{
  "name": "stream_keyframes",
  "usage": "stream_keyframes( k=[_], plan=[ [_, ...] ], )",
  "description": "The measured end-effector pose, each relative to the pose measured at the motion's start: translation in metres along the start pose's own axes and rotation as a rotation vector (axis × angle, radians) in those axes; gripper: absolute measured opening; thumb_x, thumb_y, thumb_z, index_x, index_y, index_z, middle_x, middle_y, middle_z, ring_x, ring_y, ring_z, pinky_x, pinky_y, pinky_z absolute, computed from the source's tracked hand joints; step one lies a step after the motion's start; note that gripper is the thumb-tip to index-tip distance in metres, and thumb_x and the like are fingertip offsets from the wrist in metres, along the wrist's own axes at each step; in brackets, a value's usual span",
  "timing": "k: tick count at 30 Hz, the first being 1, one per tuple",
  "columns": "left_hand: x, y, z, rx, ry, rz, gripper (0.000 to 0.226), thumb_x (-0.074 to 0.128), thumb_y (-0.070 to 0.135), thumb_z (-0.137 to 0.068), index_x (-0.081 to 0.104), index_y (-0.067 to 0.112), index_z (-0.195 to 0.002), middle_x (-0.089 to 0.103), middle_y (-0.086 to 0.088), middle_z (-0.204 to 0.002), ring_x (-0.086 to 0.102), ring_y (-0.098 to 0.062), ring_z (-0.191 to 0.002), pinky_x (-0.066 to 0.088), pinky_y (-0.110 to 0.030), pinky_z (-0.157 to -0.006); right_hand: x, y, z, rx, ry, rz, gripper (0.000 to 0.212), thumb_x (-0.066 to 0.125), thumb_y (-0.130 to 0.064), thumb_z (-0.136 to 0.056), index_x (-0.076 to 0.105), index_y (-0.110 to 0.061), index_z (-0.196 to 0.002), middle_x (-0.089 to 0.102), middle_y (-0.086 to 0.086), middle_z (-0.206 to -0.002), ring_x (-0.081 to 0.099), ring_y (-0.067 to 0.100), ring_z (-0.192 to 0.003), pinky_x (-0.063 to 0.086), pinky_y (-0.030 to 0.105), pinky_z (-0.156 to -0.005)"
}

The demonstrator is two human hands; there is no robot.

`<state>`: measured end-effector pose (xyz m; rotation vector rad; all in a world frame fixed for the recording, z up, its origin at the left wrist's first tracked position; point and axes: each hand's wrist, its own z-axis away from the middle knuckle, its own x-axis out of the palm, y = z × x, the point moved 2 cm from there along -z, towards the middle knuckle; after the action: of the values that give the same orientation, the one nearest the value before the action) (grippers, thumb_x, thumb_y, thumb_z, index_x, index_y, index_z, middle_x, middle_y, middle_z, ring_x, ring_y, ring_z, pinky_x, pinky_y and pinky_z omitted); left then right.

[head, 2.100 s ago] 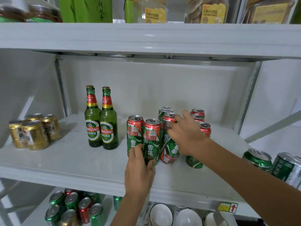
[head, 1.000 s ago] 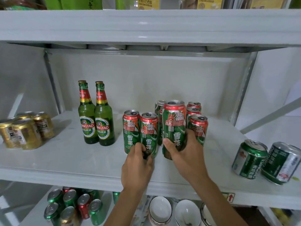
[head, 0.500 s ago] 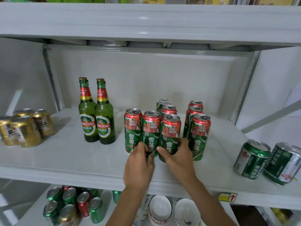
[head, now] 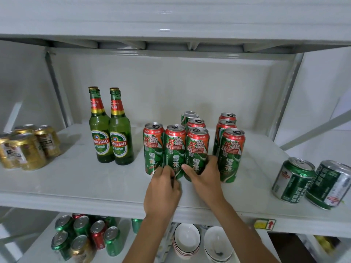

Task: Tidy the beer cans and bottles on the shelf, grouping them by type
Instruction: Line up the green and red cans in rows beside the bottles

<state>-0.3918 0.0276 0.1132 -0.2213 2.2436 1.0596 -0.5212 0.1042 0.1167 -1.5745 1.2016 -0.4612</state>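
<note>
Tall red-green cans (head: 196, 152) now stand three abreast mid-shelf, the lifted one set down, right hand (head: 204, 179) grasping it, left hand (head: 163, 188) gripping its nine-o'clock neighbour (head: 174, 149), closing that row.

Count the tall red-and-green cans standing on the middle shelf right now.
7 visible: three in a front row, one behind them, and three in a column to the right. Others may hide behind.
</note>
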Motion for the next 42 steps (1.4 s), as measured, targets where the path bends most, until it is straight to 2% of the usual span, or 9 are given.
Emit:
stream_keyframes(
  k=[6, 10, 13, 16, 19, 22, 26, 39, 42],
  plan=[
    [0.0, 0.001, 0.003, 0.009, 0.0, -0.024, 0.006, 0.059, 0.023, -0.086, 0.059, 0.017, -0.085, 0.053, 0.002, -0.093, 0.058, -0.024, -0.073, 0.053, -0.041, -0.06, -0.005, -0.001, 0.004, -0.002, -0.063, -0.003, 0.078, 0.077, -0.064, -0.07, 0.049, -0.027, -0.132, 0.062, 0.0, -0.127, 0.063, 0.014, -0.116, 0.056, 0.045, -0.099],
    [0.0, -0.003, 0.005, 0.034, 0.02, -0.02, 0.007, 0.06, 0.023, -0.087, 0.058, 0.019, -0.082, 0.053, 0.005, -0.089, 0.056, -0.022, -0.07, 0.052, -0.038, -0.059, -0.026, -0.009, 0.027, -0.02, -0.089, 0.019, 0.065, 0.081, -0.05, -0.079, 0.053, -0.033, -0.136, 0.061, -0.01, -0.131, 0.059, 0.005, -0.119, 0.052, 0.033, -0.102],
    [0.0, -0.005, 0.005, 0.065, 0.036, -0.021, 0.007, 0.061, 0.022, -0.088, 0.06, 0.019, -0.082, 0.053, 0.007, -0.087, 0.055, -0.018, -0.067, 0.05, -0.034, -0.057, -0.068, -0.02, 0.046, -0.109, 0.208, -0.006, 0.032, 0.078, -0.014, -0.088, 0.065, -0.03, -0.113, 0.068, -0.009, -0.109, 0.065, 0.001, -0.094, 0.058, 0.023, -0.087],
    [0.001, -0.002, 0.005, 0.067, 0.047, -0.034, 0.006, 0.062, 0.022, -0.089, 0.062, 0.018, -0.083, 0.054, 0.006, -0.087, 0.055, -0.017, -0.066, 0.046, -0.03, -0.056, -0.102, -0.018, 0.031, -0.102, 0.397, -0.006, 0.039, 0.079, -0.015, -0.087, 0.062, -0.022, -0.121, 0.062, -0.005, -0.119, 0.062, 0.01, -0.101, 0.057, 0.033, -0.092],
    [0.0, -0.002, 0.006, 0.055, 0.039, -0.042, 0.006, 0.063, 0.022, -0.089, 0.061, 0.019, -0.084, 0.055, 0.006, -0.086, 0.055, -0.017, -0.067, 0.042, -0.028, -0.057, -0.109, -0.003, 0.001, 0.11, 0.155, 0.083, 0.078, 0.083, -0.036, -0.083, 0.044, -0.02, -0.149, 0.049, -0.001, -0.145, 0.054, 0.016, -0.125, 0.048, 0.035, -0.103],
    [-0.001, -0.002, 0.006, 0.062, 0.041, -0.05, 0.006, 0.065, 0.021, -0.087, 0.061, 0.02, -0.082, 0.055, 0.007, -0.084, 0.055, -0.019, -0.067, 0.048, -0.032, -0.057, -0.104, 0.005, -0.009, 0.108, 0.0, 0.121, 0.063, 0.083, -0.035, -0.084, 0.051, -0.026, -0.138, 0.061, 0.0, -0.139, 0.06, 0.015, -0.117, 0.048, 0.031, -0.097],
    [0.0, -0.002, 0.006, 0.062, 0.038, -0.058, 0.008, 0.066, 0.021, -0.086, 0.06, 0.02, -0.081, 0.056, 0.007, -0.081, 0.055, -0.018, -0.067, 0.047, -0.032, -0.055, -0.105, 0.007, -0.011, 0.07, 0.023, 0.155, 0.059, 0.081, -0.024, -0.087, 0.056, -0.016, -0.14, 0.066, 0.004, -0.135, 0.06, 0.013, -0.107, 0.05, 0.029, -0.094],
    [0.001, -0.001, 0.008, 0.166, 0.023, -0.062, 0.01, 0.067, 0.023, -0.083, 0.059, 0.028, -0.08, 0.056, 0.014, -0.082, 0.053, -0.014, -0.074, 0.048, -0.032, -0.056, -0.096, 0.007, -0.015, 0.086, -0.19, 0.092, 0.061, 0.078, -0.023, -0.09, 0.052, -0.02, -0.145, 0.065, -0.007, -0.137, 0.062, 0.019, -0.126, 0.053, 0.039, -0.107],
    [-0.001, -0.003, 0.009, 0.225, 0.011, 0.001, 0.016, 0.07, 0.023, -0.083, 0.058, 0.034, -0.081, 0.058, 0.018, -0.084, 0.055, -0.008, -0.073, 0.05, -0.029, -0.056, -0.1, 0.006, -0.016, 0.084, -0.255, 0.043, 0.059, 0.078, -0.025, -0.089, 0.052, -0.03, -0.143, 0.067, -0.012, -0.134, 0.064, 0.015, -0.125, 0.056, 0.031, -0.101]
  ],
)
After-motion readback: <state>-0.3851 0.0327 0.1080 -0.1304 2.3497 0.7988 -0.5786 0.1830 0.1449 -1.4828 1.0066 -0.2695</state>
